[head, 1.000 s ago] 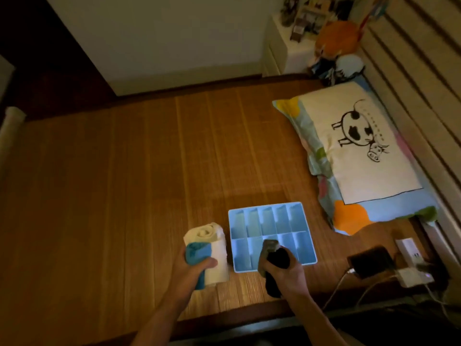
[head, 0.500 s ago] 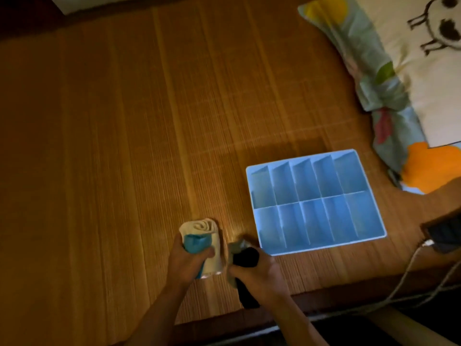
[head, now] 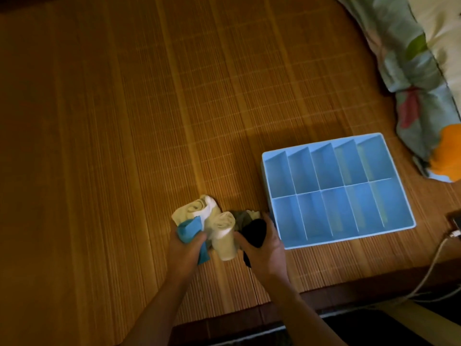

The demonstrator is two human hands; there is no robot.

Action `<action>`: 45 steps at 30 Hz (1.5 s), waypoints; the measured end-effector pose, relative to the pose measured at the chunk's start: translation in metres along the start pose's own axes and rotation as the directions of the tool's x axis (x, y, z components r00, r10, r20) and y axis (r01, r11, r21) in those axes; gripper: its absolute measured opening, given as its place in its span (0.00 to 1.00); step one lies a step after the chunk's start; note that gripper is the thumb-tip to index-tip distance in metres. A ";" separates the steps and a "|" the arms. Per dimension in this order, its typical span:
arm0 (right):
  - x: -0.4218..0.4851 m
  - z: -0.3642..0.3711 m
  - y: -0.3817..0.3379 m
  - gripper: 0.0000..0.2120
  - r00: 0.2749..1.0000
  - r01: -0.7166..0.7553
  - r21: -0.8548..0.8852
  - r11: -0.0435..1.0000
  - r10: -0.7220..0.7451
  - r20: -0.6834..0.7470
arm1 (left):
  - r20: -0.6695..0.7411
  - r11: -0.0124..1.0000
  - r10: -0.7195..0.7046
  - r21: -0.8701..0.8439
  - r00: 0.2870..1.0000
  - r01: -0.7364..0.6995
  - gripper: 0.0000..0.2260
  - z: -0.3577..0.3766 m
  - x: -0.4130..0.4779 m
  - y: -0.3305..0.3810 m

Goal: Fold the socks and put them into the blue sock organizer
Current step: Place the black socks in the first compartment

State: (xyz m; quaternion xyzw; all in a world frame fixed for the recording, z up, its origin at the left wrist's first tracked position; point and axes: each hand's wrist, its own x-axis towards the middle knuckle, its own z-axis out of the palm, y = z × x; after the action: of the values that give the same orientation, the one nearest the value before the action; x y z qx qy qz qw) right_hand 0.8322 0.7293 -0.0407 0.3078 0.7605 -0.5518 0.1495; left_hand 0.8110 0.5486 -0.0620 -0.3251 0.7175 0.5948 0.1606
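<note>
With the left hand (head: 185, 247) curled round the blue sock (head: 189, 229) and the right hand (head: 267, 248) round the black sock (head: 254, 232), just left of the empty organizer (head: 335, 213), keep each roll tight and seat one per compartment.

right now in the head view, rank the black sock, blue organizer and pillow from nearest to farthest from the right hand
1. black sock: gripped in the right hand itself.
2. blue organizer: just to the hand's right, its near left corner beside the fingers.
3. pillow: far off at the upper right.
</note>
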 end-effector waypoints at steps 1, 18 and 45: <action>-0.004 0.000 -0.002 0.31 0.999 0.043 0.002 0.999 -0.043 -0.029 | -0.018 1.000 -0.001 0.013 1.000 0.001 0.16 -0.003 0.000 0.001; 0.012 -0.042 -0.039 0.07 0.922 -0.382 0.593 0.709 0.332 0.198 | 0.054 0.960 0.219 0.167 0.974 -0.225 0.14 -0.007 -0.038 -0.018; 0.111 -0.084 -0.083 0.13 0.993 -0.113 -0.099 0.989 0.114 0.009 | 0.398 0.838 0.314 0.311 0.862 -0.449 0.19 0.129 -0.031 0.100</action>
State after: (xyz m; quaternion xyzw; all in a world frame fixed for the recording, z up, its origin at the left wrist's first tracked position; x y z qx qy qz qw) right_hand 0.7042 0.8244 -0.0121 0.3388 0.7667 -0.5068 0.2013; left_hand 0.7478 0.6887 0.0014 -0.0296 0.8353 0.5042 0.2172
